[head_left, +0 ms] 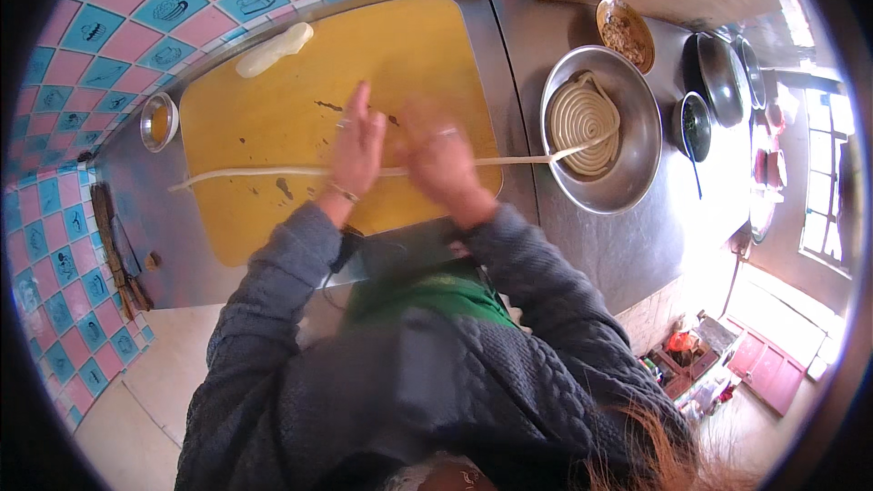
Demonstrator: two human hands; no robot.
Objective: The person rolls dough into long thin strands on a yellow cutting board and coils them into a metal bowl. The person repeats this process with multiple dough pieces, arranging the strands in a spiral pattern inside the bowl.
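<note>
Matt yellow board [273,118], shiny steel bowl [637,145] & counter [536,45] — soft dough rope [255,175]

Board [273,118] lies on counter [536,27], wall behind. Dough rope [245,175] runs left-right across board, under both hands: left hand [356,147], right hand [441,159] beside it. Rope's right end drops into big bowl [637,159] right of board, coiled inside. Dough lump [273,48] at board's far left corner; small bowl [158,121] left of board.

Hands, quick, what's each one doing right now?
Left hand: open, fingers spread, palm flat on the dough rope on the board.
Right hand: blurred, on the same rope; open or closed cannot be told.
</note>
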